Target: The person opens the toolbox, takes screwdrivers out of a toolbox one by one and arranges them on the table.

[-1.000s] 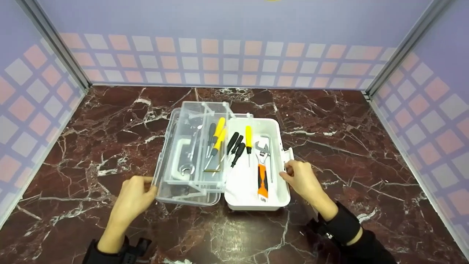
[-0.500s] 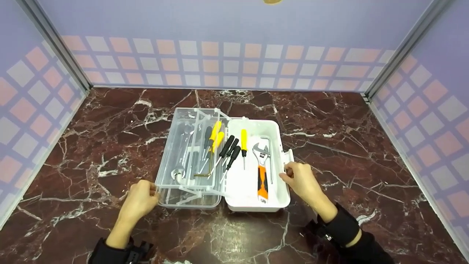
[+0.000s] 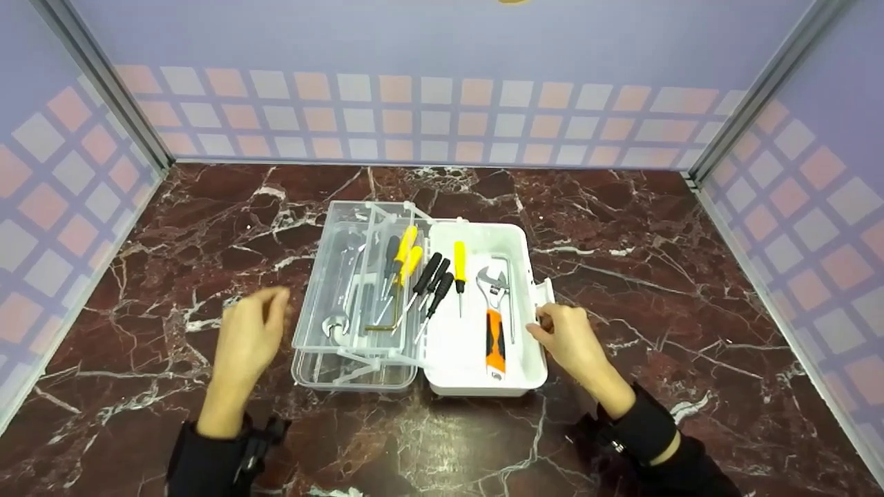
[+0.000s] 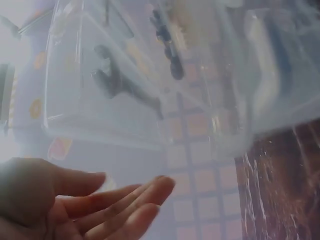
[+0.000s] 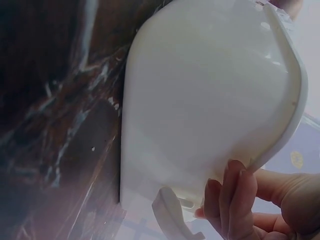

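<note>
In the head view, the toolbox stood open on the dark, veined bench (image 3: 621,241). Its white base (image 3: 476,391) was right of the centre, its clear lid (image 3: 359,385) lay to the left, and over this lid the clear tray (image 3: 314,348) hung out on its hinged arms (image 3: 359,371).

The right hand (image 3: 570,338), right of the centre, pinched the rim of the base near the latch (image 3: 545,290); in the right wrist view its fingertips (image 5: 234,172) pressed the outer wall. The left hand (image 3: 248,335), at the lower left, held nothing. Its fingers were loosely extended, the thumb apart, and it did not touch the tray.

For good handling, I would judge that the right hand should keep this steady hold, so that the base does not slide. If the left hand takes the tray, the outer edge would be a better place than the tools, and the movement should be slow and level. The open-end wrench (image 3: 336,326) and the yellow-handled screwdrivers (image 3: 407,245) seemed to lie loose and could slip. The black-handled screwdrivers (image 3: 439,293) need attention too: I could not tell if the tray or the base carried them.
</note>
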Motion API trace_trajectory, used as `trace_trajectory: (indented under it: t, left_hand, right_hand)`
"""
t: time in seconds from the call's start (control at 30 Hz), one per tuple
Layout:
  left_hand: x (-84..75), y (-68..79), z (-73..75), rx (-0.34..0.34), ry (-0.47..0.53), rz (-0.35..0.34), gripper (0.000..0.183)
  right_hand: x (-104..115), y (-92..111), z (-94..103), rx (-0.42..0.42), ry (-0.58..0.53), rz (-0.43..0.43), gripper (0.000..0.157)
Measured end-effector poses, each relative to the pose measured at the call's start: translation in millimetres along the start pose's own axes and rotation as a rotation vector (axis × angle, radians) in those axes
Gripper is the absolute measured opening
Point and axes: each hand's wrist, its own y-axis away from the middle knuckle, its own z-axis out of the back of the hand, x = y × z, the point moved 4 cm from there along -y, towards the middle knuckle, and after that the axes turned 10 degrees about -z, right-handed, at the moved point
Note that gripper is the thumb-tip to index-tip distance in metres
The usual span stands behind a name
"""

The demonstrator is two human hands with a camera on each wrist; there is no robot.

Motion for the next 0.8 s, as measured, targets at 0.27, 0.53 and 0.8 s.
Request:
trace_trajectory:
  t: [0.27, 0.53, 0.8]
  left_hand:
    - [-8.6, -24.2, -14.6, 0.005, 0.052, 0.034, 0.053]
    - [-9.6, -29.7, -25.0, -0.102, 0.045, -0.012, 0.022]
    - [-9.7, -30.6, -26.7, -0.162, -0.004, -0.029, 0.027]
  right_hand:
    - [-1, 0, -0.1, -0.004, -0.001, 0.004, 0.007]
    - [0, 2, -0.5, -0.002, -0.005, 0.015, 0.009]
    - [12, -7, 12.3, 0.101, 0.082, 0.002, 0.018]
